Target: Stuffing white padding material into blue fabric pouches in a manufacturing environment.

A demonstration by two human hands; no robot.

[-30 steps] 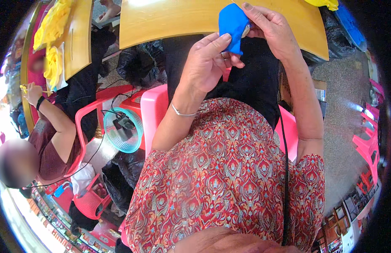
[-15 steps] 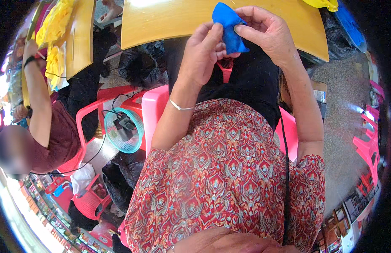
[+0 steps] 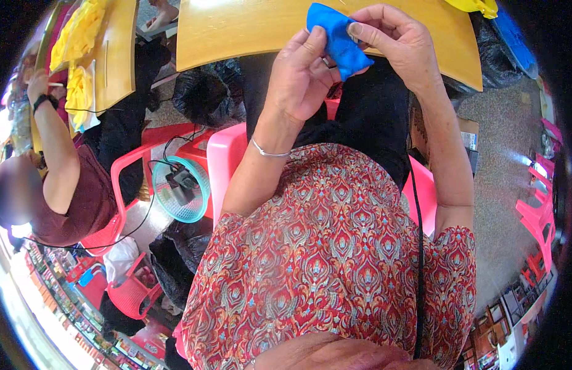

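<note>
A small folded piece of blue cloth [image 3: 340, 40] is held up between my two hands, just above the near edge of the yellow table. My left hand [image 3: 298, 74] pinches its left side between thumb and fingers, the thumb lying on top. The fingers of my right hand [image 3: 397, 43] are closed on the cloth's right edge, thumb foremost. Something small and pale shows by the right thumb tip, too small to name. The cloth's lower corner points down toward my lap.
The yellow table [image 3: 249, 31] lies ahead. Yellow pieces [image 3: 79, 37] are heaped on another table at left, where a co-worker [image 3: 70, 197] sits. A turquoise basket [image 3: 203, 206] holding a black device stands left of my pink chair [image 3: 223, 160]. Blue material [image 3: 508, 37] lies at far right.
The blue cloth has turned and opened out a little between my hands. My right hand has shifted slightly to the right. The co-worker's arm has drawn back somewhat.
</note>
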